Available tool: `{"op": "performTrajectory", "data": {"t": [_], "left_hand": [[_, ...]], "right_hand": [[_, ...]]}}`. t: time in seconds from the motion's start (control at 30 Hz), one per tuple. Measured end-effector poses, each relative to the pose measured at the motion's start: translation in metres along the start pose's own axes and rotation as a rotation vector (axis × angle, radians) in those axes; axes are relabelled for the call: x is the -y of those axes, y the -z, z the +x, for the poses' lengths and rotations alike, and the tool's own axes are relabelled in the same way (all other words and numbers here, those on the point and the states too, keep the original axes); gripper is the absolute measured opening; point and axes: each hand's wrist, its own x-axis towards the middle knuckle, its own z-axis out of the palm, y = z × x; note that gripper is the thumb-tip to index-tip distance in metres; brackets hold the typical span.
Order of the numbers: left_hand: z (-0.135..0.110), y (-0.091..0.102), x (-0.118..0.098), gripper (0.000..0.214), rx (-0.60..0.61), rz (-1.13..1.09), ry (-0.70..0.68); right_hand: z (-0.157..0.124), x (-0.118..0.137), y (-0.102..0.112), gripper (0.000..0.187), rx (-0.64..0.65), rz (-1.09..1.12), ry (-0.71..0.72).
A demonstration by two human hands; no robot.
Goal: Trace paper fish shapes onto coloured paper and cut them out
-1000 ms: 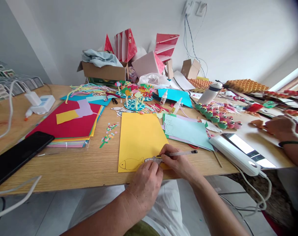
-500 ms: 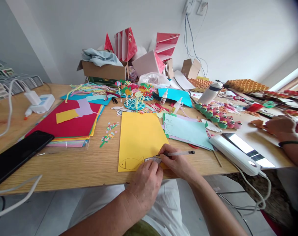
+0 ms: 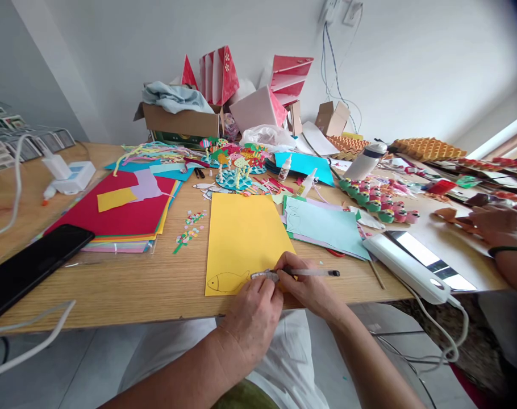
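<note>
While our bunched left hand (image 3: 258,307) holds a small grey cutout (image 3: 262,275) down on a yellow sheet (image 3: 246,230), presumably against slipping | our right hand (image 3: 301,284) grips a pen (image 3: 320,272) at the cutout's right end | sheet sits by the tabletop's (image 3: 165,295) near edge, apparently for comfort

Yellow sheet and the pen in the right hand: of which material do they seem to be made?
Yellow sheet: matte paper or thin card, judging by its flat, glare-free surface. Pen: probably smooth plastic; its pale barrel looks translucent.
</note>
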Motion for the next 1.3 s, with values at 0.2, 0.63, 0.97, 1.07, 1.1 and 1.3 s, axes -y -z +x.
{"op": "performTrajectory", "data": {"t": [0.2, 0.63, 0.97, 1.07, 1.1, 1.3], "left_hand": [[-0.0004, 0.0007, 0.0009, 0.015, 0.022, -0.001, 0.002], [-0.0007, 0.0009, 0.0002, 0.016, 0.015, -0.002, -0.002], [-0.001, 0.0008, 0.0013, 0.016, 0.046, 0.012, -0.026], [-0.0013, 0.0004, 0.0014, 0.016, 0.048, 0.007, -0.023], [-0.0013, 0.0003, 0.0014, 0.015, 0.048, 0.003, -0.02], [-0.0004, 0.0008, 0.0008, 0.014, 0.054, -0.005, -0.016]], "right_hand": [[0.0025, -0.0019, 0.0011, 0.01, -0.039, 0.035, -0.007], [0.001, 0.0005, -0.0006, 0.012, -0.029, 0.034, 0.001], [0.0018, 0.0023, 0.0011, 0.011, -0.001, 0.044, -0.01], [0.0022, 0.0033, 0.0017, 0.012, -0.006, 0.034, -0.018], [0.0023, 0.0035, 0.0021, 0.012, -0.008, 0.031, -0.02], [0.0021, 0.0022, 0.0045, 0.012, -0.011, 0.028, -0.026]]}}
